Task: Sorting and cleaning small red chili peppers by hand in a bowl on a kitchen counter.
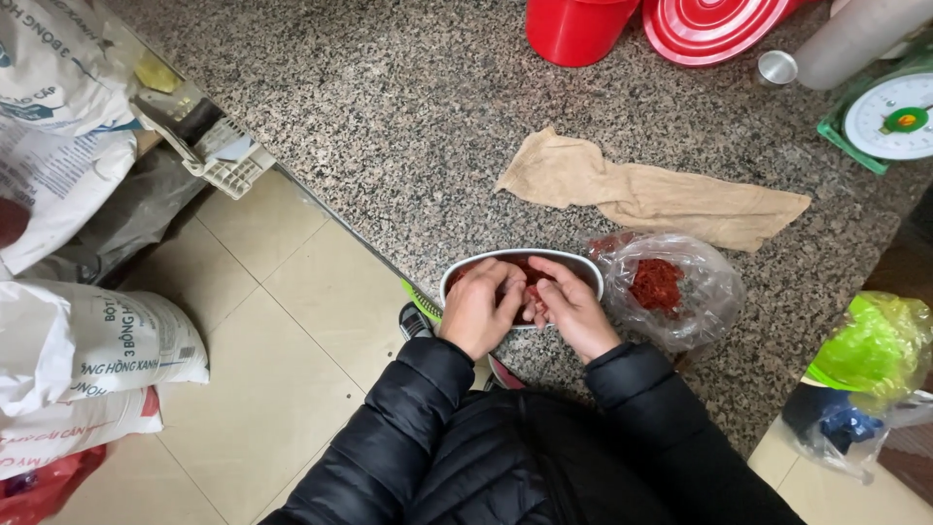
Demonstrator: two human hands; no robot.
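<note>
Black padded sleeves (505, 447) fill the near edge of our view, and from them both hands reach into a metal bowl (466, 268) standing at the edge of the speckled stone desk (389, 126). Our left hand (478, 309) curls over the bowl's near rim with fingers bent into the red shreds (525, 268) inside; our right hand (575, 313) does the same just beside it, thumbs nearly touching. Both hands are half closed, pinching at the shreds rather than gripping the bowl. What exactly lies between the fingertips we cannot tell.

To work the stuff well, we judge it best to keep the fingers low inside the bowl so nothing spills over the rim and off the desk edge, which lies right under our wrists, and to steady the bowl with the heels of the hands.

Just right of the bowl, touching it, a clear plastic bag (680, 292) lies open with more red shreds heaped in it. Beyond the bowl a beige cloth (641, 190) lies crumpled. Far beyond it stand a red bucket (573, 29) and a red lid (709, 27); its contents are out of view. Far right of the bowl sits a green scale (889, 122).
</note>
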